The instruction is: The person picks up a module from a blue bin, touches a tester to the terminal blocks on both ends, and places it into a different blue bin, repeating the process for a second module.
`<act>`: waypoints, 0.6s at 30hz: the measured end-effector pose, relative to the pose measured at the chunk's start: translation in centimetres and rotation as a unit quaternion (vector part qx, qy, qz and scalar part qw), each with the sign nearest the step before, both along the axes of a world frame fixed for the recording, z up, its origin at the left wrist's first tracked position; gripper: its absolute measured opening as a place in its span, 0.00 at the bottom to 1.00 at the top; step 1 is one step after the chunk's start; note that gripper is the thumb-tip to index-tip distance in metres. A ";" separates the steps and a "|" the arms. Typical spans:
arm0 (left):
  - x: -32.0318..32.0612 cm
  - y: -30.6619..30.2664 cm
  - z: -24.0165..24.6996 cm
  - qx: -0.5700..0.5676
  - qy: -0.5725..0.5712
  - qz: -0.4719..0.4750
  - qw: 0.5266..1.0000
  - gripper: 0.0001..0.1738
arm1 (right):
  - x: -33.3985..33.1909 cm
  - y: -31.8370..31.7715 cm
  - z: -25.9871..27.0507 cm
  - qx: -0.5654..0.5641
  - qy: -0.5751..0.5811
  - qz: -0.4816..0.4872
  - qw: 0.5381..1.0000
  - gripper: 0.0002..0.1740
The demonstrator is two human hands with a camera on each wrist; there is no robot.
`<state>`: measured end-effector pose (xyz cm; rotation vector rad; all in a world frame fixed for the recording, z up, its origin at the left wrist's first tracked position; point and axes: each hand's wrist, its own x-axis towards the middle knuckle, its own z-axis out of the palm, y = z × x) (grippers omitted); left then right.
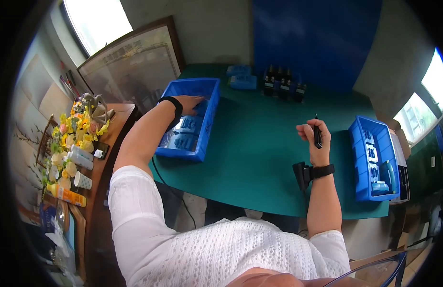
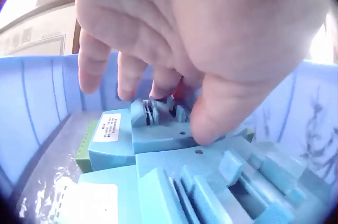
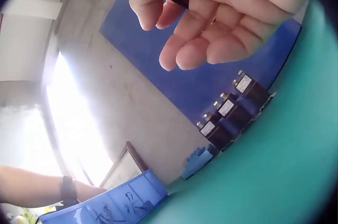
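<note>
Module: light-blue module (image 2: 158, 129) lies in the left blue bin (image 1: 209, 103), packed tight against others like it.
Left hand (image 2: 200, 39): curled down over the module, thumb on its front edge, fingertips at the top clips. The pinch looks shallow.
Right hand (image 1: 316, 138): held above the green mat (image 1: 260, 158), fist round a black pen-like tool (image 1: 317, 131), tip up.
Risk: the shallow pinch slips and the module drops back.
Risk: neighbouring modules snag, lift or tip with it.
Risk: fingertip load bends the clips.

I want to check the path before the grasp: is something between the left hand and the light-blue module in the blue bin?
Nothing visible. The left hand is inside the blue bin, directly above the light-blue module; its thumb touches it. The right hand, holding a black pen, is far aside.
</note>
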<state>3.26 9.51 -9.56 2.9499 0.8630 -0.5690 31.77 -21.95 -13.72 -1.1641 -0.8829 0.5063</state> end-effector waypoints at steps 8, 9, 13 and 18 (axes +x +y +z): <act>1.4 -0.7 1.0 0.010 0.005 0.009 1.000 0.40 | 0.0 0.0 -0.2 0.001 -0.009 0.014 1.000 0.07; 1.3 -0.6 0.9 0.017 -0.009 0.015 1.000 0.40 | 0.0 0.0 -0.1 -0.002 -0.011 0.015 1.000 0.07; 0.2 0.8 1.5 0.042 -0.010 0.077 0.996 0.42 | -0.2 -0.1 0.0 0.009 -0.002 0.019 1.000 0.08; -2.8 0.5 4.7 0.081 -0.162 0.097 0.979 0.41 | -0.5 -0.2 0.3 0.012 -0.012 0.033 0.999 0.07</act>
